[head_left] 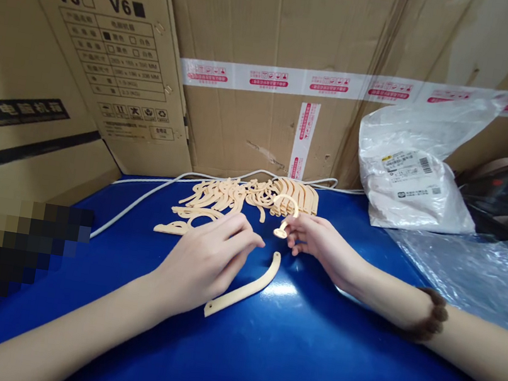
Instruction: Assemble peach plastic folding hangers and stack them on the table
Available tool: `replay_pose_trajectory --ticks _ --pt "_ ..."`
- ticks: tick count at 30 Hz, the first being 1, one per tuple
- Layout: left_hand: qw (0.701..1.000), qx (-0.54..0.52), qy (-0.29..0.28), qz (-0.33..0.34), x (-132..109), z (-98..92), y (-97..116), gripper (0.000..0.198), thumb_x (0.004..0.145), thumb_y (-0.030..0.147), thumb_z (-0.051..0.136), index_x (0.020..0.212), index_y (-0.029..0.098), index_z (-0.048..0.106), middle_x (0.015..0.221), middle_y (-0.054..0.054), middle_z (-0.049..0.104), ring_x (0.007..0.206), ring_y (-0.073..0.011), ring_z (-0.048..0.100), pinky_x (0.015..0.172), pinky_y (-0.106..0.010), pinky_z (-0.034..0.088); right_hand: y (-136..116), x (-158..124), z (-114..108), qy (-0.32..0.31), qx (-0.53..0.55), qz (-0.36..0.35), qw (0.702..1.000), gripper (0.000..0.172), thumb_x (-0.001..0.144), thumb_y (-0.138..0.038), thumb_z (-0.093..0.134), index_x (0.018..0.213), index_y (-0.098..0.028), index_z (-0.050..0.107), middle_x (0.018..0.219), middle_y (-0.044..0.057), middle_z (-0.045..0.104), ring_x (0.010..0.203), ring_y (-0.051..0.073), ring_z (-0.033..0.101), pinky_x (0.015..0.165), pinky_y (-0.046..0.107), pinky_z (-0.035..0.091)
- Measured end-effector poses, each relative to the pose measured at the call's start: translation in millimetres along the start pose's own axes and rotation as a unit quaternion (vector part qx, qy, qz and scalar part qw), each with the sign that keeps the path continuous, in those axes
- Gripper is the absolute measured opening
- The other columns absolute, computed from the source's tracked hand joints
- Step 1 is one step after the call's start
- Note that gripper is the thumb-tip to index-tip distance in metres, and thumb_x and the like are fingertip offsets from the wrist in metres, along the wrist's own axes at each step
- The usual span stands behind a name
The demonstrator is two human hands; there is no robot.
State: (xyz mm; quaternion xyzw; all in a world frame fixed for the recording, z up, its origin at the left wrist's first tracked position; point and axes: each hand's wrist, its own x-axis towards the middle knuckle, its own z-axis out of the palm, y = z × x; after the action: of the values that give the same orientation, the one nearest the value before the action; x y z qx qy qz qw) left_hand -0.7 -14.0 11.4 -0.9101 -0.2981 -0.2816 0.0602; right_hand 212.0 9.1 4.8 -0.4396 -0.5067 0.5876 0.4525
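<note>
My right hand [326, 246] pinches a pale, hook-shaped curved piece [296, 207] with a small flat oval end, raised a little above the blue table. To its left, my left hand [206, 256] hovers with its fingers curled and thumb and forefinger near each other. Whatever that hand may hold is hidden. Below the hands lies a single bent pale strip [248, 290] with a hole near each end. Behind them, similar curved pieces [218, 194] are heaped, beside a neat row of curved strips [307, 200]. Several flat pale pieces [172, 227] lie partly behind my left hand.
Large cardboard boxes [279, 22] wall off the back and left of the blue table [304, 363]. A white cable [143, 192] runs along the back. At the right stand a white plastic bag [404, 206] and clear plastic film [489, 276].
</note>
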Motion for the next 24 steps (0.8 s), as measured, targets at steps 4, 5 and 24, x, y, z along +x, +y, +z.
replay_pose_trajectory --ticks 4,5,24 --pt "0.995 -0.053 -0.088 -0.011 0 3.5 9 0.025 0.096 0.016 0.037 0.11 0.02 0.057 0.112 -0.005 0.057 0.093 -0.0159 0.058 0.078 -0.029 0.046 5 4 -2 0.001 -0.011 0.004 1.0 0.011 0.075 -0.028 0.057 0.074 -0.016 0.058 0.07 0.001 0.056 0.061 0.011 0.051 0.051 0.023 0.041" --pt "0.992 -0.061 -0.108 -0.015 0 4.6 12 0.024 0.097 0.02 0.04 0.113 0.021 0.056 0.116 -0.005 0.057 0.096 -0.0163 0.058 0.081 -0.03 0.046 6 5 -2 -0.004 -0.015 0.004 1.0 0.011 0.076 -0.027 0.056 0.073 -0.016 0.058 0.069 0.001 0.056 0.06 0.011 0.051 0.051 0.022 0.041" --pt "0.981 -0.041 -0.166 -0.091 1 11.0 4 0.022 0.093 0.025 0.048 0.107 0.019 0.063 0.092 -0.003 0.061 0.087 -0.0202 0.057 0.073 -0.033 0.044 5 7 -2 -0.023 -0.039 0.027 0.999 0.014 0.078 -0.017 0.056 0.09 -0.014 0.062 0.065 -0.001 0.058 0.054 0.009 0.05 0.048 0.019 0.043"
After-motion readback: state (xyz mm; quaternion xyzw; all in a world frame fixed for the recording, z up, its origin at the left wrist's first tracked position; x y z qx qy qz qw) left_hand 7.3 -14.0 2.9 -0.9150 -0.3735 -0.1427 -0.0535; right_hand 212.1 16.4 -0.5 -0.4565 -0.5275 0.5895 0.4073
